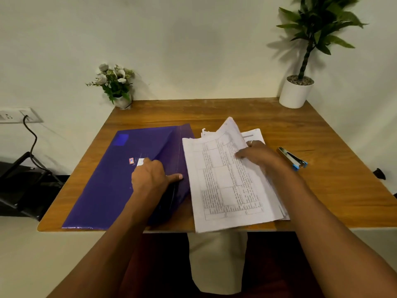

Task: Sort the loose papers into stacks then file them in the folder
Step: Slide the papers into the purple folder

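Note:
A purple plastic folder (pixel 111 179) lies on the left half of the wooden table (pixel 322 190). My left hand (pixel 150 177) rests on its right part, fingers curled, thumb stretched along the folder's raised flap edge. Beside the folder on the right lies a stack of printed papers (pixel 225 190) with table grids, overhanging the table's front edge. My right hand (pixel 257 154) grips the stack's upper right part, lifting and curling the top sheets. More white sheets (pixel 253 134) peek out behind the stack.
A stapler (pixel 293 161) with blue ends lies right of the papers. A small flower vase (pixel 119 87) stands at the back left corner, a potted plant (pixel 297 91) at the back right. A wall socket with a cable (pixel 30 134) is at the left.

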`<action>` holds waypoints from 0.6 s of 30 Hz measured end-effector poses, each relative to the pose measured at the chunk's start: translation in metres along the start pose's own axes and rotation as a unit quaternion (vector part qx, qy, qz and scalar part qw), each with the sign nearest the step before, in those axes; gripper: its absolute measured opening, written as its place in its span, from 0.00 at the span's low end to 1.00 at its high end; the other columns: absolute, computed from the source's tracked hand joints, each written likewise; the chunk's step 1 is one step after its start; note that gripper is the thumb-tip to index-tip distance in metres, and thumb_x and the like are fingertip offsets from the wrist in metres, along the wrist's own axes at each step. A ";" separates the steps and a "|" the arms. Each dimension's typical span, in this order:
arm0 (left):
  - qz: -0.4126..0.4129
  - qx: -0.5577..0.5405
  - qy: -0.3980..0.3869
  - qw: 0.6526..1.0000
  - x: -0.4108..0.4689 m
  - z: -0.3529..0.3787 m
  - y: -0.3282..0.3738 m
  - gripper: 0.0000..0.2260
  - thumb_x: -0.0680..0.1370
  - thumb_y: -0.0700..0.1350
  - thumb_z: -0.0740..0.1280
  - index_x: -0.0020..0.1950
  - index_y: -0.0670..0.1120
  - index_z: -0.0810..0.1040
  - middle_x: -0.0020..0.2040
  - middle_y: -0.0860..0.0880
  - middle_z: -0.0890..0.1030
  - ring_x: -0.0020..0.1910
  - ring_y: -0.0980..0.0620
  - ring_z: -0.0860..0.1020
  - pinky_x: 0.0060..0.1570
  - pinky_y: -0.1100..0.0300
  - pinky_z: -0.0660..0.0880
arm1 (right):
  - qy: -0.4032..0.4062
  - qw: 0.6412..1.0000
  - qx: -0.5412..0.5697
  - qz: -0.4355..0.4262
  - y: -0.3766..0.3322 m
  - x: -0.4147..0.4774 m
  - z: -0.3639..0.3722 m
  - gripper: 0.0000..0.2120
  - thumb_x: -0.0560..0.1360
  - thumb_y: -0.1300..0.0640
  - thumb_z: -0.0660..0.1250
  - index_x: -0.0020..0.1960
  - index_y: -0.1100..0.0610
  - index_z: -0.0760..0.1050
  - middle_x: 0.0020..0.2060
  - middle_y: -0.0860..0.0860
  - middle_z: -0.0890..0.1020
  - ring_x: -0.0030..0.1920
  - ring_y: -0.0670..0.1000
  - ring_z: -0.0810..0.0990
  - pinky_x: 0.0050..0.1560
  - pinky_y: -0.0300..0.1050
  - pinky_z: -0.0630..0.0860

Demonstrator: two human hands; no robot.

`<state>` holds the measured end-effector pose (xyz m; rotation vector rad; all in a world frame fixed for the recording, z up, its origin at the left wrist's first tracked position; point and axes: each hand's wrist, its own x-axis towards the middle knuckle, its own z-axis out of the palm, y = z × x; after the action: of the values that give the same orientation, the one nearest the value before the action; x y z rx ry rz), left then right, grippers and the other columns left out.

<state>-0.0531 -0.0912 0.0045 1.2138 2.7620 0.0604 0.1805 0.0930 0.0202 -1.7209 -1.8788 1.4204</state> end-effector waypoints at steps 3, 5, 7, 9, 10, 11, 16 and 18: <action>0.001 0.003 0.005 1.000 0.000 0.001 0.000 0.34 0.67 0.76 0.68 0.49 0.44 0.76 0.52 0.44 0.78 0.45 0.45 0.80 0.45 0.51 0.82 | -0.030 0.994 0.097 0.026 0.015 0.004 -0.025 0.14 0.78 0.62 0.72 0.62 0.58 0.76 0.53 0.55 0.85 0.47 0.56 0.85 0.40 0.51 0.84; 0.007 0.001 0.011 1.000 0.001 0.004 -0.001 0.35 0.67 0.76 0.68 0.51 0.44 0.77 0.53 0.44 0.78 0.46 0.45 0.80 0.45 0.51 0.81 | -0.065 0.980 0.187 0.032 0.025 0.003 -0.037 0.17 0.80 0.66 0.68 0.68 0.61 0.73 0.57 0.59 0.85 0.53 0.60 0.86 0.47 0.58 0.84; 0.014 -0.009 0.011 1.000 0.004 0.005 -0.006 0.35 0.68 0.75 0.69 0.54 0.44 0.77 0.55 0.43 0.79 0.49 0.44 0.80 0.47 0.49 0.81 | -0.106 0.961 0.254 0.008 0.027 0.001 -0.046 0.18 0.81 0.66 0.66 0.70 0.61 0.72 0.60 0.61 0.84 0.57 0.62 0.85 0.51 0.61 0.82; 0.025 -0.024 0.005 0.999 0.009 0.006 -0.012 0.34 0.69 0.72 0.71 0.58 0.45 0.77 0.55 0.44 0.79 0.50 0.43 0.80 0.49 0.48 0.81 | -0.145 0.952 0.266 -0.031 0.019 -0.002 -0.050 0.18 0.81 0.66 0.65 0.70 0.61 0.72 0.61 0.62 0.83 0.57 0.62 0.84 0.50 0.60 0.82; 0.032 -0.032 0.001 0.999 0.010 0.005 -0.015 0.33 0.69 0.71 0.72 0.60 0.46 0.77 0.55 0.44 0.80 0.51 0.43 0.80 0.50 0.47 0.81 | -0.165 0.953 0.248 -0.048 0.011 -0.003 -0.051 0.17 0.81 0.67 0.65 0.69 0.60 0.73 0.61 0.61 0.83 0.56 0.62 0.85 0.48 0.58 0.83; 0.037 -0.038 -0.002 0.999 0.012 0.004 -0.017 0.33 0.70 0.70 0.73 0.62 0.46 0.77 0.55 0.45 0.80 0.52 0.43 0.80 0.50 0.48 0.81 | -0.183 0.957 0.214 -0.061 0.002 -0.004 -0.050 0.17 0.80 0.66 0.66 0.68 0.59 0.73 0.60 0.60 0.84 0.56 0.61 0.85 0.47 0.57 0.84; 0.068 -0.053 -0.035 0.996 0.011 -0.003 -0.023 0.35 0.71 0.63 0.75 0.72 0.49 0.72 0.64 0.45 0.79 0.60 0.42 0.79 0.54 0.47 0.78 | -0.191 0.971 -0.100 -0.104 -0.045 -0.002 -0.031 0.10 0.79 0.59 0.72 0.58 0.53 0.74 0.54 0.52 0.85 0.52 0.54 0.86 0.54 0.53 0.83; 0.085 -0.064 -0.053 0.993 0.010 -0.004 -0.026 0.34 0.73 0.56 0.75 0.76 0.51 0.69 0.68 0.44 0.77 0.65 0.40 0.77 0.59 0.45 0.77 | -0.218 0.952 -0.178 -0.120 -0.060 0.001 -0.025 0.09 0.79 0.56 0.71 0.57 0.52 0.74 0.53 0.50 0.86 0.48 0.50 0.87 0.48 0.46 0.83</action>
<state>-0.0789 -0.1012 0.0056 1.3736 2.5176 0.1796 0.1594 0.1155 0.0772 -1.3086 -2.6167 1.5262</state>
